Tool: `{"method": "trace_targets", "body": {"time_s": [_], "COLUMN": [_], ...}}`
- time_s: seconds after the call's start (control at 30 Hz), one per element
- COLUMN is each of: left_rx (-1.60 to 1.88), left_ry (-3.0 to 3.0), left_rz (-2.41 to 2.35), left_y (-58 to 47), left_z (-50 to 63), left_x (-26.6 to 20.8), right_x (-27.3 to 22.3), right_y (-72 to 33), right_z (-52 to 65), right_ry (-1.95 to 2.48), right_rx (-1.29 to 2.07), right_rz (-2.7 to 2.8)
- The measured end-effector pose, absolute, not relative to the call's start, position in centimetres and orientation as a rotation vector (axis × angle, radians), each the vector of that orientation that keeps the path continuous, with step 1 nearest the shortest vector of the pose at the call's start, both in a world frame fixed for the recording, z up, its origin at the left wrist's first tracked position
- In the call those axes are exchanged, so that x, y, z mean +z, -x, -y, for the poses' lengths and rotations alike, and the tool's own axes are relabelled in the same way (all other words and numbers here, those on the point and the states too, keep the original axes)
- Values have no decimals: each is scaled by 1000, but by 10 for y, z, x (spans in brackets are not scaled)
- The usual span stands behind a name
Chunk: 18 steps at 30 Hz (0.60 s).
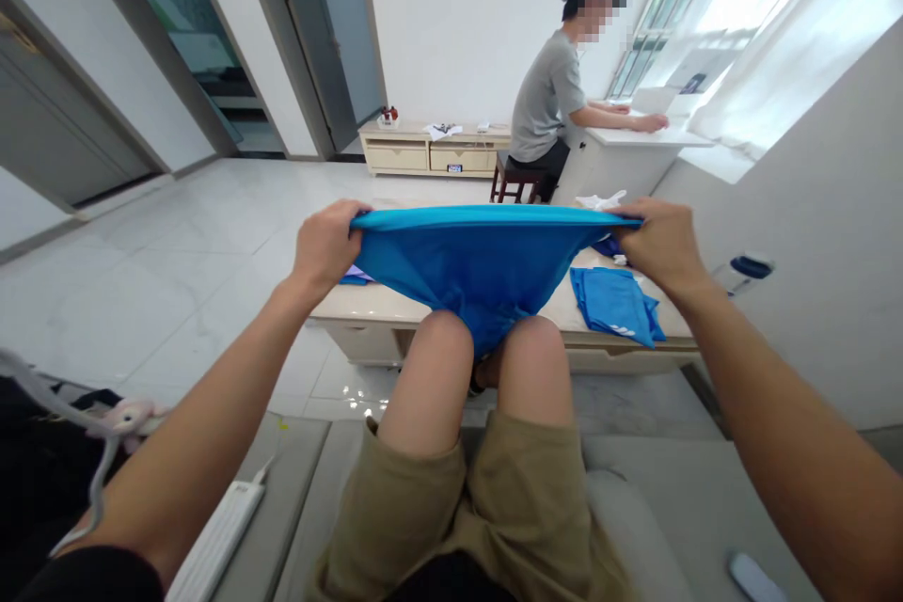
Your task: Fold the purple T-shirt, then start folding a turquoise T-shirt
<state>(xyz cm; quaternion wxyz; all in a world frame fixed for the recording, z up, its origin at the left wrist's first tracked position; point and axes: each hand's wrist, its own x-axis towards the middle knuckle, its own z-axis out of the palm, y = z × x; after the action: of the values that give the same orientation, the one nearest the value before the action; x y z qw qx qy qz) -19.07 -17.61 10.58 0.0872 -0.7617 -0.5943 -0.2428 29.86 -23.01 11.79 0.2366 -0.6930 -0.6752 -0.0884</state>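
Observation:
A piece of blue fabric [486, 259] is stretched taut in front of me, above my knees; I cannot tell which garment or bag it is. My left hand [330, 245] grips its upper left corner with the fingers closed. At the upper right corner, my right hand [663, 240] pinches the same edge. The lower part of the fabric hangs in folds down between my knees. Behind it stands a low table [359, 306], partly hidden. On the table's right side lies a folded blue cloth [615, 301] with white marks.
I sit on a grey sofa [656, 499] with a white power strip [218, 536] at my left. Another person [550, 99] sits on a stool [514, 179] at a white desk [627, 160] by the window. A low cabinet [395, 157] stands along the far wall.

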Motion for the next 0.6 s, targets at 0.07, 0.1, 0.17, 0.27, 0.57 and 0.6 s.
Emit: {"method": "trace_targets", "body": {"time_s": [0.07,0.1,0.17,0.27,0.57,0.6], "left_rx": [-728,-703,-696,-935,-1476,-1447], "left_ry": [2297,2337,2394,2325,2063,2108], "left_rz": [1852,1906,1986,1945,1630,1729], "left_y": [198,199,201,204,194,184], "left_z": [182,182,177,159,137,143], "left_x": [109,110,117,158,261,245], "right_x": [126,128,136,175,293,291], "right_y": [-289,-284,-277,-276,-277,-282], "right_z": [238,239,236,219,206,205], "right_ry": [1928,1984,2060,1971,1655,1657], "right_rx": [-180,-123,-1,66,12,23], "right_rz": [1853,1839,1797,1721,1315,1302]}}
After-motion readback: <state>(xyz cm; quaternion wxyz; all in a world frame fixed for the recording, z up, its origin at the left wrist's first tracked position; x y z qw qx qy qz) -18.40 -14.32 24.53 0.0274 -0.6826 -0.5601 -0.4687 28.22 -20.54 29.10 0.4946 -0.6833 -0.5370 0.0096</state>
